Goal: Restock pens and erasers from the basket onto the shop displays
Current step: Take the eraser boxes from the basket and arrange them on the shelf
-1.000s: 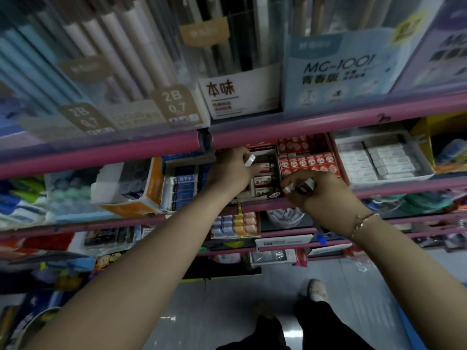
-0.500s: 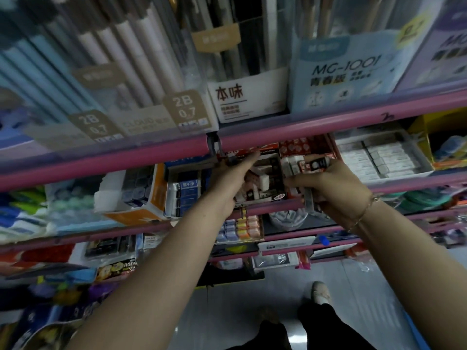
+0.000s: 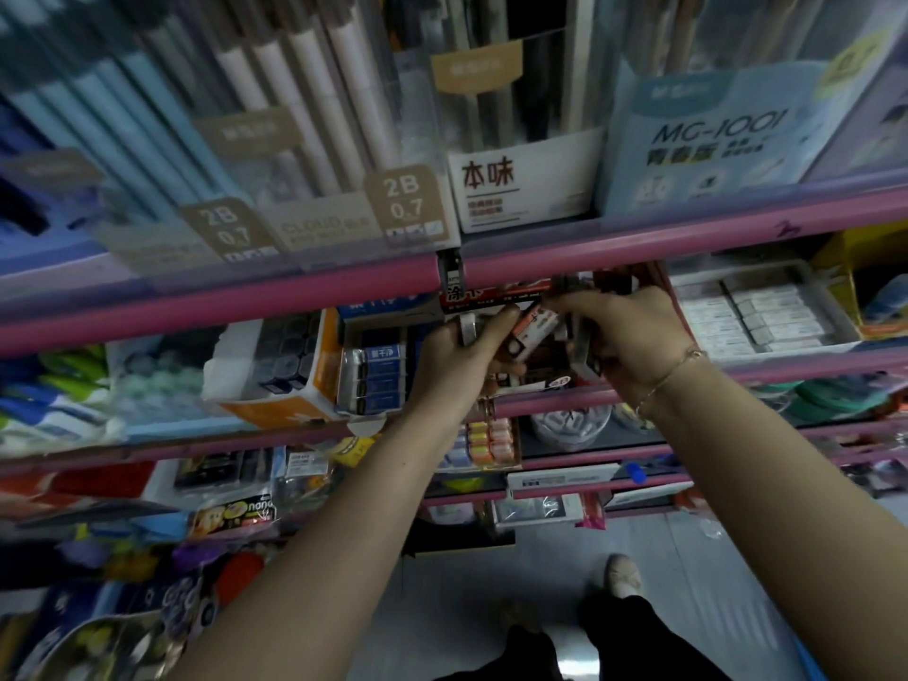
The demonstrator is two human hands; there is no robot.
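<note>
Both hands reach into the same red display box (image 3: 653, 287) on the shelf under the pink rail (image 3: 295, 297). Left hand (image 3: 457, 356) has its fingers curled round a small pale eraser (image 3: 467, 329), pinching it at the top of the knuckles. Right hand (image 3: 634, 331) curls its fingers round several sleeved erasers at once; an orange-and-white sleeved eraser (image 3: 533, 326) sticks out from its fingertips toward the left hand, and a grey-sleeved one (image 3: 584, 356) juts from beneath its palm. The 2 hands are just beside each other, the orange-and-white eraser lying between them; whether it touches the left fingers is unclear through the blur.

Left of the left hand sits a box of blue-sleeved erasers (image 3: 376, 373), and beyond that an orange-and-white carton (image 3: 295, 366). Right of the right hand lies a tray of white boxed erasers (image 3: 756, 312). Above the grip, past the rail, stand pen and lead displays, 2 tags reading 2B 0.7 (image 3: 403, 199). Below the arms, tiled floor (image 3: 688, 582) and a shoe (image 3: 621, 575) show.
</note>
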